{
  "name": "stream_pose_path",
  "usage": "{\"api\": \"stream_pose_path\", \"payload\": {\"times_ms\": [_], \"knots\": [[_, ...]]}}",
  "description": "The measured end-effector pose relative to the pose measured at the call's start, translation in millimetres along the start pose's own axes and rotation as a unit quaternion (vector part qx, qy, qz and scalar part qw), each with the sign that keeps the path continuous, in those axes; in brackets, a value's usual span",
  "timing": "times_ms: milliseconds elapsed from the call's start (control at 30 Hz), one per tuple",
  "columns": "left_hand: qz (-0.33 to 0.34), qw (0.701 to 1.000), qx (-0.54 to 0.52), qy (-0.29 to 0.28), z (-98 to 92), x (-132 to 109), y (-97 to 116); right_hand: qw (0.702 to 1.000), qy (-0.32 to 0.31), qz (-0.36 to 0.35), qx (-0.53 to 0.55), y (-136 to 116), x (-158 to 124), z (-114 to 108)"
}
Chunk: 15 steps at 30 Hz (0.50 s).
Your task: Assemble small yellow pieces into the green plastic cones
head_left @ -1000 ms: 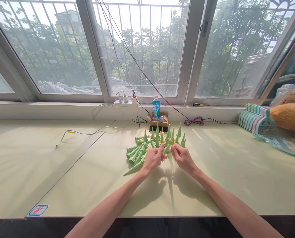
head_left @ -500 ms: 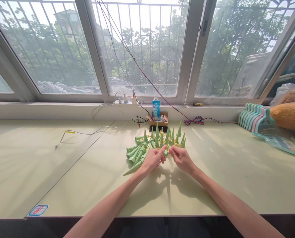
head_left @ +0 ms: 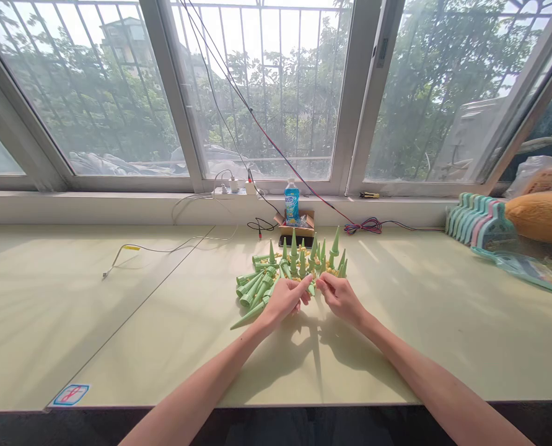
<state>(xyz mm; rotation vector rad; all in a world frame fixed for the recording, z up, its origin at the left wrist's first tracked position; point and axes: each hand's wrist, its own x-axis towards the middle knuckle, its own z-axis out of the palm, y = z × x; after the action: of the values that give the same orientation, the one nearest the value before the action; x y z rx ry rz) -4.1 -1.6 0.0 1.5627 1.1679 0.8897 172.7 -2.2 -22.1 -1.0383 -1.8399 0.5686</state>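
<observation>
In the head view my left hand [head_left: 289, 298] is closed around a green plastic watering spike [head_left: 311, 288], mostly covered by the fingers. My right hand [head_left: 341, 298] is pinched just beside it, thumb and forefinger together; whatever they hold is too small to make out. Behind both hands stand several green spikes [head_left: 294, 248], points up, with small yellow pieces [head_left: 341, 271] scattered among them. More green spikes [head_left: 253, 288] lie on their sides in a pile left of my left hand, and one long spike [head_left: 245, 318] rests near that wrist.
A blue bottle [head_left: 292, 204] stands in a small cardboard box [head_left: 307, 224] behind the spikes, with a dark phone-like slab [head_left: 289, 241] before it. Coiled cables [head_left: 363, 225] lie by the sill. At right are pastel plastic pieces [head_left: 482, 220] and an orange-brown object [head_left: 543, 217].
The spike in my left hand has turned: its round end showed earlier, now a narrower part shows between my hands. Both hands have barely moved.
</observation>
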Motion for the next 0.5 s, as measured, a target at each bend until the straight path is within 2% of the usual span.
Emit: {"api": "stream_pose_path", "payload": {"times_ms": [500], "knots": [[0.054, 0.998, 0.019, 0.003, -1.1, -1.4, 4.1, 1.000, 0.002, 0.015, 0.006, 1.1, 0.8, 0.9]]}}
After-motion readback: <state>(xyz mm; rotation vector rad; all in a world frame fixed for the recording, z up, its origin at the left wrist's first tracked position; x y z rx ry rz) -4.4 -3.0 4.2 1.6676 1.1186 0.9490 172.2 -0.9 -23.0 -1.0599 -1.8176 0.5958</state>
